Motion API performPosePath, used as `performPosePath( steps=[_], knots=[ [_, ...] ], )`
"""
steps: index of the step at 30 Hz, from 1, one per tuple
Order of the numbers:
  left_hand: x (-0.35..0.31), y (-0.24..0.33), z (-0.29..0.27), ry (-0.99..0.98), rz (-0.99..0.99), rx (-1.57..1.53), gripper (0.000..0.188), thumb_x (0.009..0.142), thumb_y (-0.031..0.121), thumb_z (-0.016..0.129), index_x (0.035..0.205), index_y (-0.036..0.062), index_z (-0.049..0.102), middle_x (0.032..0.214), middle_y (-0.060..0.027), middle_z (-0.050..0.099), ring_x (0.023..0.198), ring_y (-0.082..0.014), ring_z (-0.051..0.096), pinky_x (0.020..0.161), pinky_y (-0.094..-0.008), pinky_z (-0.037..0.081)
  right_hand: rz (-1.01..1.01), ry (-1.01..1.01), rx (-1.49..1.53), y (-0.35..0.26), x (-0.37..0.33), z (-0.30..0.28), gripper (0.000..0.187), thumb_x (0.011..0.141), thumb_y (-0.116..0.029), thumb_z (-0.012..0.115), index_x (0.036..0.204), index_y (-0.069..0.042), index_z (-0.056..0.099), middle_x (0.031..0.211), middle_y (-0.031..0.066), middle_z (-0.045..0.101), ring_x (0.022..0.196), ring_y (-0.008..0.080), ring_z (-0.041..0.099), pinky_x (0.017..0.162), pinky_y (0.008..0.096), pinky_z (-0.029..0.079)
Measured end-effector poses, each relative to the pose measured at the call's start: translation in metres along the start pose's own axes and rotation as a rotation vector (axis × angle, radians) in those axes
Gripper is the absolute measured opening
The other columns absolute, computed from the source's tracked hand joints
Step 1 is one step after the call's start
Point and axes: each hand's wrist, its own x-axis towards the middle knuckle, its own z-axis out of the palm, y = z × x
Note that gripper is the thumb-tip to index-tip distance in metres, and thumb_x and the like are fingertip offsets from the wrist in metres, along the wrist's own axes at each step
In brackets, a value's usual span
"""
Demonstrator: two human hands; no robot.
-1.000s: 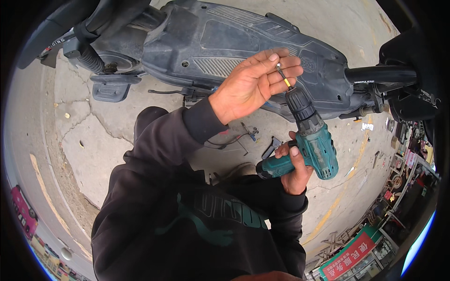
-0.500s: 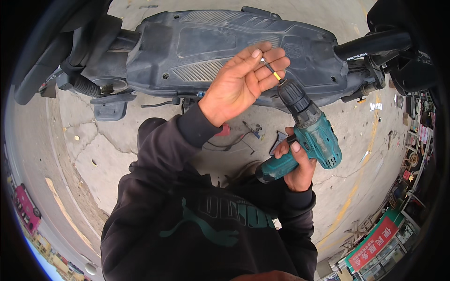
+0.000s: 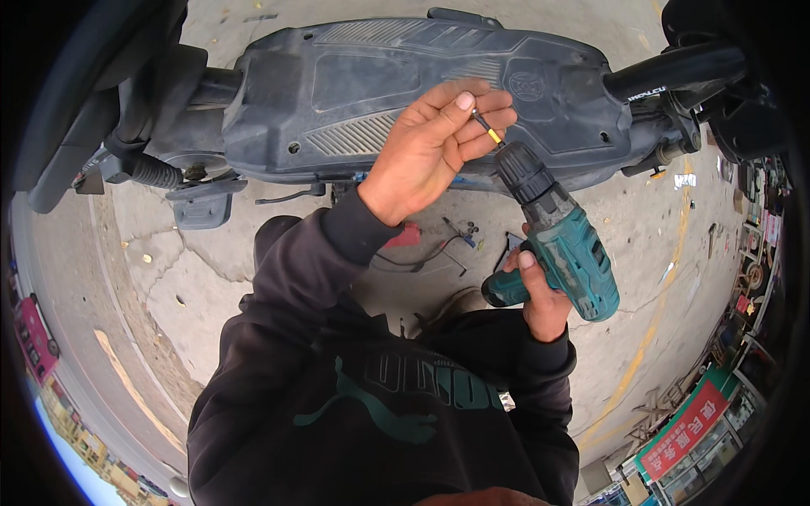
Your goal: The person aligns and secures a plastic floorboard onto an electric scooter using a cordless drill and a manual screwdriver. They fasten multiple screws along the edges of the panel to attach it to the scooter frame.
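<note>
My right hand point(image 3: 547, 305) is wrapped round the handle of a teal and black cordless drill point(image 3: 580, 261), which tilts up and to the left. From its black chuck point(image 3: 525, 172) sticks a driver bit point(image 3: 494, 135) with a yellow band. At the bit's tip, the thumb and forefinger of my left hand point(image 3: 426, 152) pinch a small silvery screw, mostly hidden now behind the fingers. The other left fingers curl loosely behind the bit. Both hands are over the near edge of a scooter's dark plastic footboard point(image 3: 371, 76), which has ribbed panels and screw holes.
On the concrete below lie a red object point(image 3: 405, 235), a black cable point(image 3: 405, 266) and small parts point(image 3: 471, 229). A scooter pedal point(image 3: 202, 211) juts out at left. Shelves of goods and a red-green banner point(image 3: 688, 430) stand at right; a pink vehicle point(image 3: 35, 337) is far left.
The drill has swung slightly, its rear end moving down and right, with the bit still at my left fingertips. The silvery screw is less visible. The whole view has shifted slightly.
</note>
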Motion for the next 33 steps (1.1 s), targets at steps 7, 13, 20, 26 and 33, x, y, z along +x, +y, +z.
performPosePath(
  steps=[7, 13, 20, 26, 33],
  knots=[
    [0.005, -0.005, 0.005, -0.054, -0.048, -0.056, 0.029, 0.104, 0.017, 0.052, 0.13, 0.0043, 0.056, 0.13, -0.016, 0.061, 0.116, -0.0243, 0.064, 0.098, -0.0366, 0.056, -0.218, 0.01, -0.326, 0.007, 0.003, -0.018, 0.02, 0.086, -0.011, 0.072, 0.1, 0.003, 0.068, 0.082, 0.0067, 0.068, 0.076, 0.0249, 0.066, 0.072, 0.0342, 0.054],
    [0.021, -0.017, 0.008, -0.026, -0.137, 0.025, 0.013, 0.102, 0.018, 0.057, 0.109, 0.0079, 0.061, 0.126, -0.0158, 0.063, 0.114, -0.0231, 0.065, 0.094, -0.0331, 0.057, 0.087, -0.011, 0.245, -0.001, 0.011, -0.035, 0.04, 0.088, -0.008, 0.07, 0.123, 0.005, 0.058, 0.112, 0.018, 0.067, 0.073, 0.0228, 0.064, 0.071, 0.0362, 0.053],
    [0.045, -0.057, 0.019, -0.067, -0.084, 0.527, 0.019, 0.1, 0.021, 0.063, 0.105, 0.0036, 0.067, 0.109, -0.0112, 0.069, 0.1, -0.0187, 0.069, 0.091, -0.0324, 0.058, 0.183, 0.067, 0.271, -0.02, 0.009, -0.097, 0.039, 0.088, -0.01, 0.071, 0.121, 0.005, 0.059, 0.101, 0.0152, 0.068, 0.068, 0.0216, 0.063, 0.066, 0.0353, 0.053],
    [0.084, -0.093, 0.043, -0.169, 0.241, 1.052, 0.019, 0.097, 0.013, 0.064, 0.114, 0.004, 0.07, 0.111, -0.0041, 0.068, 0.093, -0.0141, 0.063, 0.079, -0.0292, 0.051, 0.223, 0.076, 0.008, -0.082, 0.053, -0.149, 0.028, 0.086, -0.01, 0.075, 0.11, 0.002, 0.065, 0.093, 0.0086, 0.068, 0.067, 0.0161, 0.062, 0.061, 0.0295, 0.052],
    [0.109, -0.112, 0.047, -0.255, 0.498, 1.419, 0.029, 0.089, -0.002, 0.057, 0.116, 0.0034, 0.068, 0.129, -0.0086, 0.057, 0.117, -0.0278, 0.051, 0.099, -0.0364, 0.044, 0.254, -0.139, -0.503, -0.156, 0.134, -0.174, 0.025, 0.083, -0.018, 0.078, 0.095, 0.001, 0.068, 0.074, 0.0042, 0.063, 0.061, 0.012, 0.059, 0.056, 0.026, 0.049]
  ],
)
